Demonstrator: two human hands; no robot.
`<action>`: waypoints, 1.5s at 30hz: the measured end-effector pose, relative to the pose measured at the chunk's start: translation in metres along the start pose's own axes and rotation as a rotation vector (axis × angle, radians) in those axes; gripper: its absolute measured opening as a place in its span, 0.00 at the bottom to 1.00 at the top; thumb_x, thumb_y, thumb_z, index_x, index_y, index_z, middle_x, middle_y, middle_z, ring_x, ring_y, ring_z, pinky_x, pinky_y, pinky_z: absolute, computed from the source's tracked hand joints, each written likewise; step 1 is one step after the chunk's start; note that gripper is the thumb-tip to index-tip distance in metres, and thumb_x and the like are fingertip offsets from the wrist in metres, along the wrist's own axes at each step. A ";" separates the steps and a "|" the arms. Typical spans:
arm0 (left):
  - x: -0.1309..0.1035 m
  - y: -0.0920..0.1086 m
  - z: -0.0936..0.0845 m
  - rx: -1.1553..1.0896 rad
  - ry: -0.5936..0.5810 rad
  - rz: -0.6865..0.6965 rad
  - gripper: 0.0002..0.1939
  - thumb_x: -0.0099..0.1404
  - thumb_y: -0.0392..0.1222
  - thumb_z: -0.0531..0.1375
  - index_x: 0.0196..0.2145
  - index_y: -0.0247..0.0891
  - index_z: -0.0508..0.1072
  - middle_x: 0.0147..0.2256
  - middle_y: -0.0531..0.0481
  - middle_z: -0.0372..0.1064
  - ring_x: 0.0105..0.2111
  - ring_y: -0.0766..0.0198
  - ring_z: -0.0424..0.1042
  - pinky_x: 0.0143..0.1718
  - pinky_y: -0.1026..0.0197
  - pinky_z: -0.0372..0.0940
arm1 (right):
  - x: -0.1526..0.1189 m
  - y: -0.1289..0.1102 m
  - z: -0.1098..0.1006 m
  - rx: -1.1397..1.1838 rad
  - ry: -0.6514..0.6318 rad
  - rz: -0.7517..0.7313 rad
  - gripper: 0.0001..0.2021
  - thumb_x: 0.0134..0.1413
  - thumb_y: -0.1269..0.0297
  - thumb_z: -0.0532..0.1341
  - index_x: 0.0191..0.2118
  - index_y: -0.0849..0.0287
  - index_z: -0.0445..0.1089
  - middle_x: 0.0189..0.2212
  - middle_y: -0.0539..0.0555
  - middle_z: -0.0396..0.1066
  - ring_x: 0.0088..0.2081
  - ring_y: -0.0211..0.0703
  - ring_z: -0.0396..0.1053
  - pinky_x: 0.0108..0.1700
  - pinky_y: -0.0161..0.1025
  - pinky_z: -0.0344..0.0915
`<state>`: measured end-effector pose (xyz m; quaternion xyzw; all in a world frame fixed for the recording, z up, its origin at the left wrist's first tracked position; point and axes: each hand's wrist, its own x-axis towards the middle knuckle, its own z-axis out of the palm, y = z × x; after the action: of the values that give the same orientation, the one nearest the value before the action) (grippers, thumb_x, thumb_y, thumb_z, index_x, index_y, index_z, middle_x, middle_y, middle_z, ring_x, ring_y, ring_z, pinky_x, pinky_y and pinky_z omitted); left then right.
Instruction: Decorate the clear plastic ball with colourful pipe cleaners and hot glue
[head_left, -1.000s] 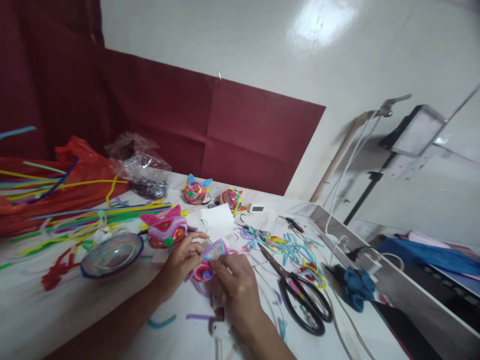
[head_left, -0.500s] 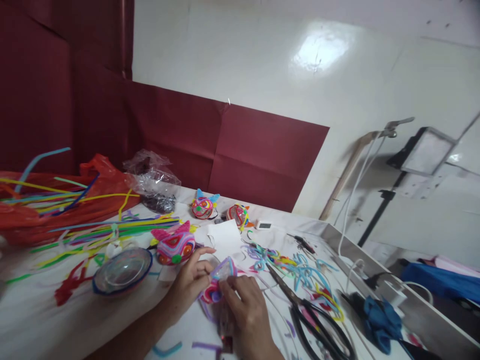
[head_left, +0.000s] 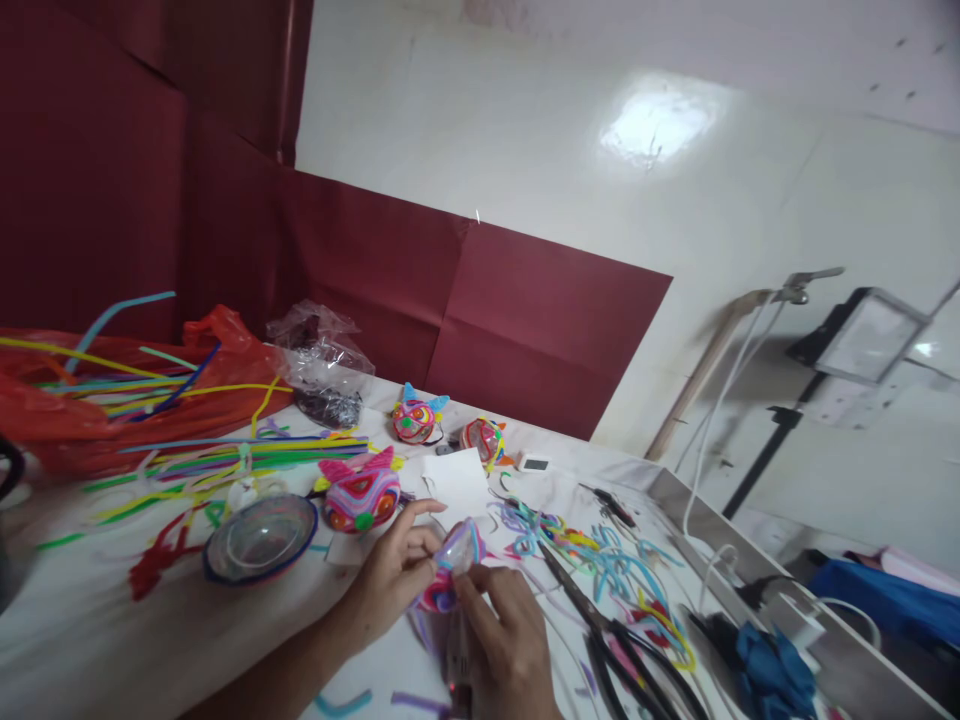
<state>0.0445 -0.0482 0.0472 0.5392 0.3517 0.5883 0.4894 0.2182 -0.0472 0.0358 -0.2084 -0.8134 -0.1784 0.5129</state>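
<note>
Near the table's front, my left hand [head_left: 394, 570] pinches the left side of a small clear plastic shell [head_left: 460, 548] trimmed with pink, purple and blue pipe cleaners. My right hand [head_left: 504, 625] is closed on its right side, fingertips pressed to the coiled trim. Below the shell, partly behind my right hand, is a slim tool with a small red light [head_left: 459, 665]; its kind is unclear. Left of my hands sit a finished-looking pink animal mask [head_left: 362, 497] with pipe-cleaner ears and a clear bowl-shaped shell [head_left: 261, 540] edged in blue.
Black-handled scissors [head_left: 600, 625] lie right of my hands beside tangled pipe-cleaner scraps [head_left: 600, 545]. Two more small masks, one blue-eared [head_left: 416, 415], stand behind white paper [head_left: 456, 480]. A red bag [head_left: 225, 350] of pipe cleaners is at left. A raised ledge [head_left: 795, 600] borders the right.
The view has turned slightly left, so everything sits further right in the picture. Both hands still grip the shell, which is tilted a little differently. A dark object has entered at the left edge.
</note>
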 end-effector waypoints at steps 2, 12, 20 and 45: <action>0.000 0.001 0.001 -0.009 -0.005 0.011 0.26 0.52 0.33 0.60 0.51 0.39 0.64 0.27 0.58 0.66 0.25 0.68 0.63 0.27 0.64 0.52 | -0.001 0.000 0.000 -0.001 0.002 -0.004 0.12 0.68 0.72 0.52 0.48 0.62 0.71 0.33 0.60 0.75 0.31 0.44 0.70 0.29 0.39 0.64; 0.000 -0.006 0.000 0.002 -0.022 0.022 0.27 0.54 0.35 0.61 0.52 0.40 0.63 0.28 0.57 0.67 0.27 0.66 0.66 0.29 0.64 0.56 | 0.001 0.002 -0.003 -0.056 -0.002 -0.064 0.13 0.68 0.73 0.52 0.50 0.62 0.70 0.34 0.59 0.75 0.31 0.43 0.70 0.28 0.39 0.63; 0.001 -0.004 0.001 0.011 0.010 -0.047 0.28 0.54 0.36 0.62 0.53 0.41 0.62 0.28 0.58 0.67 0.27 0.65 0.66 0.28 0.64 0.58 | -0.002 0.004 0.001 -0.134 -0.027 -0.019 0.09 0.67 0.72 0.54 0.46 0.62 0.71 0.31 0.56 0.74 0.29 0.42 0.68 0.28 0.38 0.61; 0.009 -0.035 0.000 -0.162 0.047 -0.029 0.27 0.53 0.29 0.60 0.48 0.47 0.60 0.30 0.54 0.67 0.32 0.60 0.69 0.33 0.57 0.60 | 0.128 0.031 0.049 0.209 -0.516 0.047 0.10 0.59 0.77 0.59 0.42 0.66 0.78 0.34 0.54 0.80 0.34 0.35 0.77 0.33 0.31 0.69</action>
<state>0.0518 -0.0298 0.0165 0.4788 0.3223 0.6202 0.5313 0.1478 0.0241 0.1340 -0.2115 -0.9262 -0.0225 0.3113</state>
